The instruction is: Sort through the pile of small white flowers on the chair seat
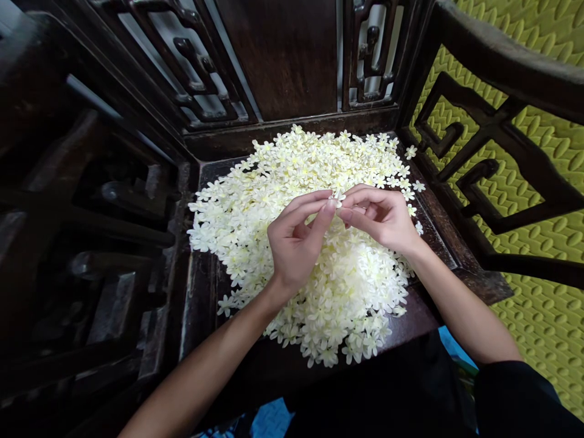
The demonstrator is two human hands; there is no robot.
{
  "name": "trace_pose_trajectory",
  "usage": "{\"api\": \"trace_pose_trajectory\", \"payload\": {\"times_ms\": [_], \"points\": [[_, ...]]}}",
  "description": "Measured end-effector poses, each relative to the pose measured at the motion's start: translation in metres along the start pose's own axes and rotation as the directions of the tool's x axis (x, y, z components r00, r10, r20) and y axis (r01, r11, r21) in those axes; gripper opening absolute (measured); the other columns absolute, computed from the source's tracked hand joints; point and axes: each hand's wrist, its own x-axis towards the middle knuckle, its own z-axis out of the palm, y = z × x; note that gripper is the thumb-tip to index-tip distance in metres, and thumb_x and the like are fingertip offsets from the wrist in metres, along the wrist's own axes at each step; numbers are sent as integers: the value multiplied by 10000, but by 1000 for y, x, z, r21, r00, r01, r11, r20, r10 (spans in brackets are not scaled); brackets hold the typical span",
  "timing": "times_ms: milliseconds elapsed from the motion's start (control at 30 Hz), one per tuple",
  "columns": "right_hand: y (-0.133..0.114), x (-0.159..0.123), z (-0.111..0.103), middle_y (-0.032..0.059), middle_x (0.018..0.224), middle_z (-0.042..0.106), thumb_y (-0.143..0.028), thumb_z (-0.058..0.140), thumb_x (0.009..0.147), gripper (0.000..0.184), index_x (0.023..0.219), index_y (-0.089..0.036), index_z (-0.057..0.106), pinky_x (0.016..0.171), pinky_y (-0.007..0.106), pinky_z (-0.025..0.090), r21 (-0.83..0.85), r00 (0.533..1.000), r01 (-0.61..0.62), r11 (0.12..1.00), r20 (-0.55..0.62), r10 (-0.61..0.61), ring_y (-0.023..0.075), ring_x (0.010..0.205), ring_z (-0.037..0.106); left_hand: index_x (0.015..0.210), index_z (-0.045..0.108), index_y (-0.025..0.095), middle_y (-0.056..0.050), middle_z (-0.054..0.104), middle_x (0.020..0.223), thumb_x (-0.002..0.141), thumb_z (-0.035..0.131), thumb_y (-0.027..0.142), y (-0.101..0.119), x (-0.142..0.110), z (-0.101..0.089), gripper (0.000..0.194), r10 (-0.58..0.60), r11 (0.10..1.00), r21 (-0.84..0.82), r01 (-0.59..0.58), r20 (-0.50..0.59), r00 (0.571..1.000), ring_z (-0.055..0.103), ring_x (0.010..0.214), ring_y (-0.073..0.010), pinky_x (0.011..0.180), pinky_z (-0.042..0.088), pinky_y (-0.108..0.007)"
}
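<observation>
A small white artificial-looking flower (338, 199) with a pale yellow middle is held up between my two hands. My left hand (298, 234) pinches it between thumb and fingertips. Close against the flower, on its other side, my right hand (381, 216) has its fingers curled and thumb pressed in. Something thin and pale shows between the right fingers, too small to make out. Beneath both hands spreads a large heap of loose white flowers (269, 188), its middle partly hidden by the hands and wrists.
The heap lies on the seat of a dark carved wooden chair (292, 55), with a tall back behind and an openwork armrest (502, 128) at the right. More dark wooden latticework (114, 267) stands at the left. Yellow-green textured matting (542, 304) shows beyond the armrest.
</observation>
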Motion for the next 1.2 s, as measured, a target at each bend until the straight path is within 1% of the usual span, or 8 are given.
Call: {"api": "trace_pose_trajectory", "payload": {"times_ms": [400, 633, 767, 833, 933, 1033, 1133, 1200], "points": [[0, 0, 0, 44, 927, 701, -224, 825, 819, 113, 874, -143, 769, 609, 220, 555, -10, 1000, -17, 1000, -7, 17, 92, 711, 652, 958, 808, 226, -64, 767, 1094, 891, 742, 189, 0, 0, 0, 102, -1, 1000, -17, 1, -6, 1000, 733, 1046, -179, 935, 598, -320], [0, 0, 0, 42, 924, 692, -162, 791, 838, 50, 871, -139, 761, 629, 215, 541, 20, 1000, -8, 1000, 4, 8, 86, 725, 650, 964, 805, 239, -53, 767, 1087, 887, 750, 217, 2, 1, 0, 97, 10, 1000, -15, -10, 3, 1000, 733, 1050, -184, 932, 618, -344], [1, -1, -1, 40, 925, 673, -111, 757, 850, 37, 880, -132, 752, 646, 211, 529, 45, 999, 10, 999, 30, -11, 82, 748, 642, 971, 803, 241, -46, 771, 1082, 843, 791, 191, 3, 1, 2, 137, 12, 999, -32, -11, 11, 1000, 733, 1055, -181, 931, 622, -337], [1, 0, -2, 38, 923, 668, -100, 750, 845, 43, 871, -134, 742, 657, 222, 535, 35, 999, 11, 999, 45, -12, 89, 756, 637, 959, 797, 229, -48, 776, 1080, 847, 787, 189, 3, 0, 2, 119, -11, 999, -35, 11, 9, 1000, 736, 1051, -181, 913, 624, -320], [2, 0, -3, 36, 919, 667, -85, 736, 834, 58, 856, -138, 729, 659, 236, 539, 9, 998, 11, 1000, 62, -12, 100, 758, 635, 962, 779, 208, -52, 786, 1046, 907, 730, 242, 2, -2, 2, 82, -80, 996, -31, 79, -9, 997, 750, 991, -168, 866, 630, -292], [4, -1, -4, 30, 907, 660, -66, 718, 821, 75, 839, -139, 718, 646, 248, 536, 13, 998, -5, 1000, 67, 4, 107, 744, 637, 960, 749, 197, -42, 782, 978, 940, 691, 310, 1, -5, 1, 128, -143, 990, -20, 143, -13, 990, 743, 861, -139, 808, 634, -270], [5, -1, -5, 23, 881, 654, -45, 702, 803, 95, 810, -139, 712, 631, 258, 534, 33, 997, -29, 999, 75, 26, 111, 721, 631, 941, 713, 194, -35, 754, 943, 943, 683, 371, -1, -6, 0, 180, -182, 983, 5, 182, -11, 983, 716, 814, -126, 782, 627, -258], [6, -1, -6, 27, 875, 664, -28, 687, 784, 112, 777, -139, 706, 635, 264, 538, 65, 996, -29, 997, 85, 24, 118, 732, 635, 907, 686, 198, -18, 710, 873, 944, 671, 415, -2, -5, 0, 221, -236, 972, -9, 235, -31, 971, 689, 777, -117, 744, 618, -241]]}}
